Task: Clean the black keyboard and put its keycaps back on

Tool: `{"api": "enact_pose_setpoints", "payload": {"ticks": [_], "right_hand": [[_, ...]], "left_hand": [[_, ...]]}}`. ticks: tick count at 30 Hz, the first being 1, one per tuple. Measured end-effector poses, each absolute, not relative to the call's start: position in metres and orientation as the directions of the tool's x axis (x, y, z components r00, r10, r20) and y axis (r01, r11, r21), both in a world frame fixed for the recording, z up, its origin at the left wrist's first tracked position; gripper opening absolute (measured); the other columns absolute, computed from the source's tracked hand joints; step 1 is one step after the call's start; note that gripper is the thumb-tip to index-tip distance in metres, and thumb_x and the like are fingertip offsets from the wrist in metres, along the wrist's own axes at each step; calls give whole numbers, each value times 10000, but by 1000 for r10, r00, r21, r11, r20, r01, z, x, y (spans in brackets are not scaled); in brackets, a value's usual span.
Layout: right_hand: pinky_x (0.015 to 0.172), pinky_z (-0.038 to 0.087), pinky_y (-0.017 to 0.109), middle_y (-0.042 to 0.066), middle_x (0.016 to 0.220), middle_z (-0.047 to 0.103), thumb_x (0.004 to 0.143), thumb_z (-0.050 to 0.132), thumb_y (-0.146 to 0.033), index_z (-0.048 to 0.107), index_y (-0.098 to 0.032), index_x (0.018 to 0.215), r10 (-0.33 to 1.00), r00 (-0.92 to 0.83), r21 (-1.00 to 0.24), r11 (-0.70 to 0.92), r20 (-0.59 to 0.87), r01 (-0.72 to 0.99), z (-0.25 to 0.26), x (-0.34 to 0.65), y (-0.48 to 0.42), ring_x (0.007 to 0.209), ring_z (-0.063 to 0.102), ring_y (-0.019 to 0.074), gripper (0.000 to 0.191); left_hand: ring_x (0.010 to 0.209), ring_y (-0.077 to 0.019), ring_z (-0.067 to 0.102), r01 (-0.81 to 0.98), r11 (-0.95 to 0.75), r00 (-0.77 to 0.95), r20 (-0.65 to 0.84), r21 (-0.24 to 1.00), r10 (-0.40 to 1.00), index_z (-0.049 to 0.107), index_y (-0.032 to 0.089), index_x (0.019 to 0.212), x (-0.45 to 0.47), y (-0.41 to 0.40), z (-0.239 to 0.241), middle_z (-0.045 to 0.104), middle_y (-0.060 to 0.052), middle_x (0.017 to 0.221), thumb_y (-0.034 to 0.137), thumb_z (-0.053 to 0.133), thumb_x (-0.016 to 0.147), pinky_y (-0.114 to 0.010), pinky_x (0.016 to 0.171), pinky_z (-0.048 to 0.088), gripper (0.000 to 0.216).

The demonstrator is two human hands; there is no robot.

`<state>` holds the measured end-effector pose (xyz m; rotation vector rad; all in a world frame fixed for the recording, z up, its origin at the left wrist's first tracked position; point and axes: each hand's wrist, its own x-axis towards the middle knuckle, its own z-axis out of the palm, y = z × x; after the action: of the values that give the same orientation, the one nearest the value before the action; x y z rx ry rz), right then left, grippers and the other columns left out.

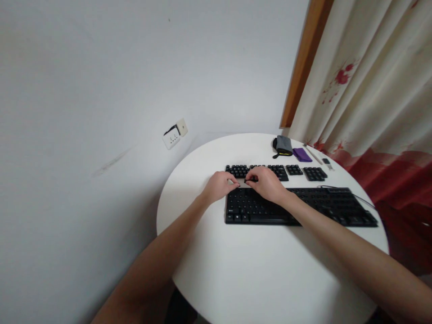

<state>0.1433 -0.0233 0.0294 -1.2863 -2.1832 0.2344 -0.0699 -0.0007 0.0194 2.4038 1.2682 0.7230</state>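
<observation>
A black keyboard (324, 208) lies on a round white table (263, 270). Behind it sit groups of loose black keycaps (293, 170) laid out in rows. My left hand (218, 185) rests at the keyboard's far left corner, fingers curled, fingertips near the row of keycaps. My right hand (266, 182) is just beside it, fingers pinched on a small dark piece that looks like a keycap, above the keyboard's top edge. The two hands almost touch.
At the table's back lie a grey and black pouch (282, 146), a purple cloth (302, 155), a thin pale stick (314, 155) and a small dark item (326, 161). A wall socket (174, 134) is on the left wall; a curtain (371, 99) hangs at right.
</observation>
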Motion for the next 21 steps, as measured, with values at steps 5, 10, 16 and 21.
{"api": "enact_pose_setpoints", "payload": {"ticks": [5,10,16,21], "right_hand": [[733,454,302,26,836,705,816,704,-155,718,-199,831,867,-291,-588,491,405,643,23,168,-55,781,613,181,49],[645,430,282,3,774,693,810,702,-164,719,-199,814,910,-264,-696,414,318,587,13,178,-68,700,593,160,39],[669,435,290,16,817,714,807,700,-176,722,-198,800,920,-277,-732,389,277,559,15,181,-71,741,601,169,32],[685,435,285,17,829,709,811,703,-181,726,-200,821,918,-294,-740,391,267,547,16,179,-75,751,595,165,31]], "left_hand": [[541,-98,453,523,-402,639,-34,751,768,799,147,802,-64,-23,37,641,-1,595,341,766,766,-232,513,304,200],[525,-87,427,537,-379,692,-136,754,709,799,149,786,-54,-34,33,624,5,581,337,761,747,-234,492,271,196],[536,-89,441,555,-441,705,-117,706,699,798,170,779,-50,-38,31,623,16,584,304,755,752,-233,511,293,143],[574,-97,494,551,-535,722,-44,640,690,790,173,776,-48,-42,33,659,6,652,246,744,762,-232,547,332,88]]}}
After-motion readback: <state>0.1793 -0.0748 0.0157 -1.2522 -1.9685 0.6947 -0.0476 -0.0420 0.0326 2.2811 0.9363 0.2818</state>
